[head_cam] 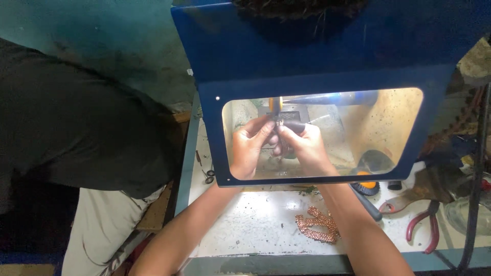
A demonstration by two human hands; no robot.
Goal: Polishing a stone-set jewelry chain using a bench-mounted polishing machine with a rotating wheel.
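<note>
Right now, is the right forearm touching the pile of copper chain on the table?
Cannot tell. In the head view, the right forearm overlaps the copper chain edge, but contact or a gap above it is not plain.

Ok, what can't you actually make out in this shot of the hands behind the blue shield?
- Small piece pinched between left hand and right hand: too small, covered by fingers and glare through the window, head view.
- Spinning tool at the fingertips: blurred, its mount hidden by the blue hood.
- Red-handled pliers: jaws tangled with other tools.
- Copper chain: partly behind the right forearm.
</note>
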